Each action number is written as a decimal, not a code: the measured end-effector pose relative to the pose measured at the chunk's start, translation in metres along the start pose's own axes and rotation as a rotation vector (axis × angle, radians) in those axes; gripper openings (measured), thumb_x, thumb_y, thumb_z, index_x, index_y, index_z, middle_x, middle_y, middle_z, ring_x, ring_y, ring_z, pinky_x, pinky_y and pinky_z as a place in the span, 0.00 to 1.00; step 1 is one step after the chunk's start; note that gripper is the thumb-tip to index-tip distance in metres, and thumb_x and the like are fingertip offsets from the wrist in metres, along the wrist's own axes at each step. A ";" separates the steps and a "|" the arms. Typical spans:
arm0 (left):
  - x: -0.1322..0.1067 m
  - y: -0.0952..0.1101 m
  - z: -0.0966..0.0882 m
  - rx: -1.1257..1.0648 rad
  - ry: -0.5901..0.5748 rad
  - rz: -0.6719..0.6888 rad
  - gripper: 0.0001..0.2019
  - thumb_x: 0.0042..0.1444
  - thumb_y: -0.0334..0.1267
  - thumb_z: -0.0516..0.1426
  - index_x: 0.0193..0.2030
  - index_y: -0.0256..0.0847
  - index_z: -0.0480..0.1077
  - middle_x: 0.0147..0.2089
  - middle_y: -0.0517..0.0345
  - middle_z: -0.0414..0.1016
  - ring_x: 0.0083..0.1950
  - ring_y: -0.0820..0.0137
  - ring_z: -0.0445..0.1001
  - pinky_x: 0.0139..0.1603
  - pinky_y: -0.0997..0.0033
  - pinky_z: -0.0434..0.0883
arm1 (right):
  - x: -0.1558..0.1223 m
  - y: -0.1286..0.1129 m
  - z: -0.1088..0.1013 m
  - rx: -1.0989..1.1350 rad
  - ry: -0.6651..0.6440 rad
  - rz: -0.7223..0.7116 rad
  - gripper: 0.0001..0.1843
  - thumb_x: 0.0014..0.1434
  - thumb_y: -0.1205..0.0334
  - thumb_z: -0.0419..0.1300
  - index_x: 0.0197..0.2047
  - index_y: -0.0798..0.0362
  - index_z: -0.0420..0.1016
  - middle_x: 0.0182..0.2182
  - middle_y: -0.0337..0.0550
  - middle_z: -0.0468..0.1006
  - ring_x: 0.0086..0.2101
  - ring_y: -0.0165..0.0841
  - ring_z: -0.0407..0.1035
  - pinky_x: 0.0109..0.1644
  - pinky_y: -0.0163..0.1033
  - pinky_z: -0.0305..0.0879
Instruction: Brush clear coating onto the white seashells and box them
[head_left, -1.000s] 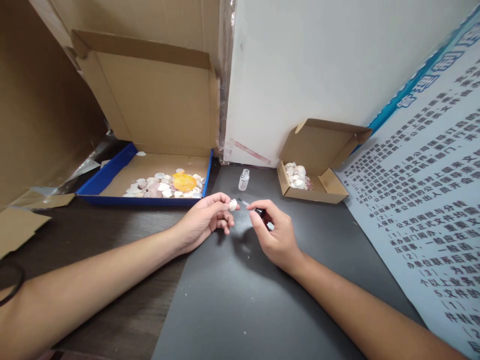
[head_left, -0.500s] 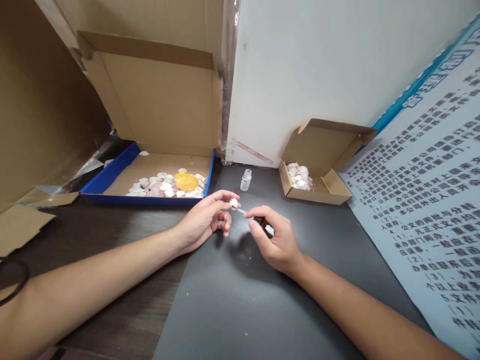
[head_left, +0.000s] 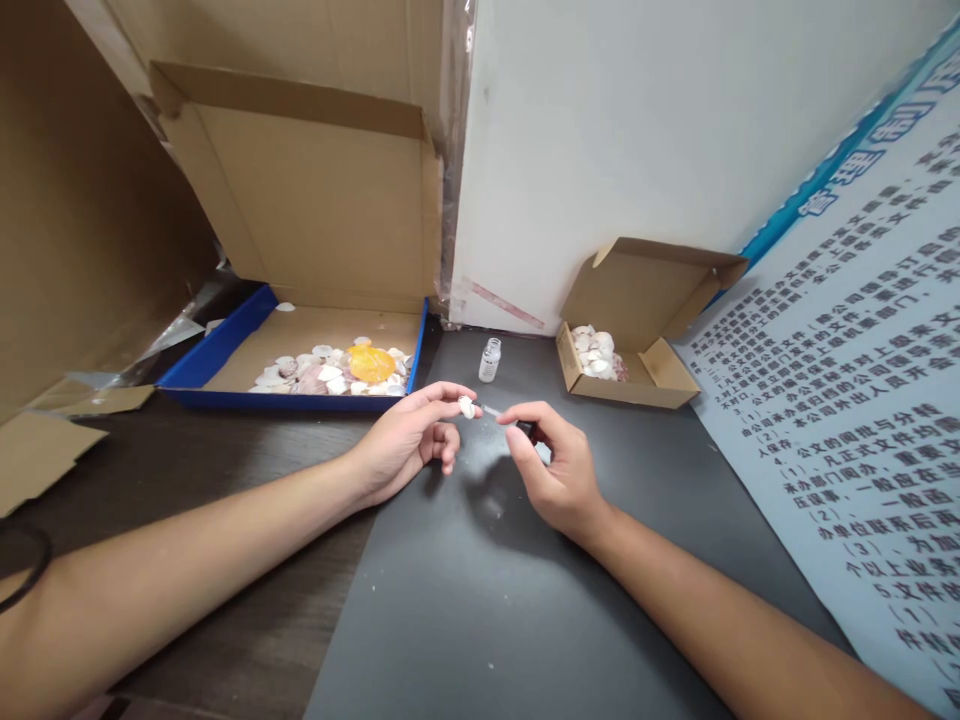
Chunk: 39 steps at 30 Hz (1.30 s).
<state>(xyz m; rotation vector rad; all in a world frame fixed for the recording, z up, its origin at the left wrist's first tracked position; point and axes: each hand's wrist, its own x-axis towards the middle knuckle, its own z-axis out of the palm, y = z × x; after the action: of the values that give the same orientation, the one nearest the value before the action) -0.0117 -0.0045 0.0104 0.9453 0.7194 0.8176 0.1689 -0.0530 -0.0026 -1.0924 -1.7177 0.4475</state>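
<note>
Between the thumb and fingertips of my left hand (head_left: 411,440) is a small white shell (head_left: 467,407). My right hand (head_left: 559,468) pinches the black cap of a small brush (head_left: 491,411). Its thin pale stem points left, and the dark tip is at the shell's right side; whether it touches is too small to tell. A small clear glass bottle (head_left: 490,362) with a label stands uncapped on the dark grey mat (head_left: 450,610), just beyond my hands.
At the left, an open blue-edged box (head_left: 285,401) holds many shells (head_left: 307,370) and an orange piece (head_left: 371,364). A smaller open cardboard box (head_left: 630,390) at the right contains white shells (head_left: 596,350). A white panel (head_left: 600,130) rises behind; a printed sheet (head_left: 847,400) borders the right.
My right hand has shifted slightly right and up with the brush, which now lies more level. The shell in my left hand is turned a little. The bottle and boxes stay in place.
</note>
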 end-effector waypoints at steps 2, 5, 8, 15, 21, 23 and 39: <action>0.000 0.000 0.000 0.000 0.002 -0.001 0.09 0.55 0.35 0.60 0.44 0.38 0.69 0.36 0.59 0.72 0.19 0.79 0.65 0.17 0.75 0.69 | 0.000 0.000 0.000 0.005 -0.026 -0.016 0.06 0.62 0.65 0.55 0.39 0.52 0.73 0.31 0.38 0.76 0.22 0.25 0.63 0.26 0.32 0.62; 0.000 0.000 0.000 -0.001 -0.002 0.005 0.09 0.55 0.34 0.59 0.43 0.38 0.70 0.36 0.59 0.71 0.19 0.80 0.65 0.17 0.75 0.69 | 0.000 0.000 0.000 -0.011 0.004 0.012 0.06 0.62 0.66 0.55 0.38 0.52 0.73 0.29 0.38 0.76 0.22 0.25 0.62 0.26 0.32 0.61; 0.000 0.001 0.000 -0.010 0.005 0.005 0.09 0.55 0.34 0.59 0.43 0.38 0.70 0.37 0.59 0.72 0.19 0.80 0.65 0.17 0.76 0.68 | 0.000 -0.001 0.000 0.000 -0.020 -0.011 0.06 0.61 0.65 0.55 0.38 0.52 0.73 0.29 0.38 0.76 0.22 0.25 0.62 0.26 0.32 0.61; 0.000 0.000 0.000 -0.022 0.004 0.008 0.10 0.54 0.35 0.60 0.43 0.38 0.70 0.37 0.59 0.73 0.18 0.81 0.64 0.16 0.76 0.65 | -0.001 -0.001 0.000 -0.007 0.005 -0.008 0.06 0.61 0.65 0.55 0.38 0.52 0.73 0.29 0.38 0.76 0.22 0.26 0.63 0.26 0.32 0.62; 0.000 0.000 -0.001 -0.016 0.001 0.006 0.08 0.55 0.34 0.60 0.42 0.38 0.70 0.36 0.60 0.71 0.18 0.80 0.64 0.17 0.76 0.66 | -0.001 -0.001 0.000 -0.021 -0.001 0.010 0.06 0.62 0.65 0.55 0.39 0.52 0.73 0.30 0.38 0.76 0.22 0.25 0.62 0.26 0.32 0.62; 0.000 -0.001 -0.001 -0.015 0.000 0.006 0.08 0.55 0.34 0.60 0.42 0.38 0.70 0.37 0.60 0.71 0.19 0.81 0.64 0.17 0.76 0.66 | -0.001 -0.001 0.000 -0.006 0.004 -0.008 0.06 0.61 0.66 0.55 0.38 0.52 0.73 0.29 0.38 0.75 0.22 0.25 0.62 0.26 0.32 0.62; 0.001 -0.001 -0.001 -0.005 0.000 0.003 0.09 0.56 0.34 0.58 0.44 0.38 0.70 0.35 0.60 0.70 0.19 0.80 0.63 0.17 0.76 0.65 | -0.001 -0.001 0.000 -0.003 0.011 -0.008 0.06 0.62 0.67 0.55 0.39 0.53 0.73 0.29 0.37 0.75 0.22 0.24 0.61 0.26 0.31 0.61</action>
<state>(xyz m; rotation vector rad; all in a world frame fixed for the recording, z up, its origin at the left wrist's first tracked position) -0.0121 -0.0040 0.0090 0.9427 0.7157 0.8219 0.1680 -0.0546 -0.0027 -1.0879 -1.7131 0.4331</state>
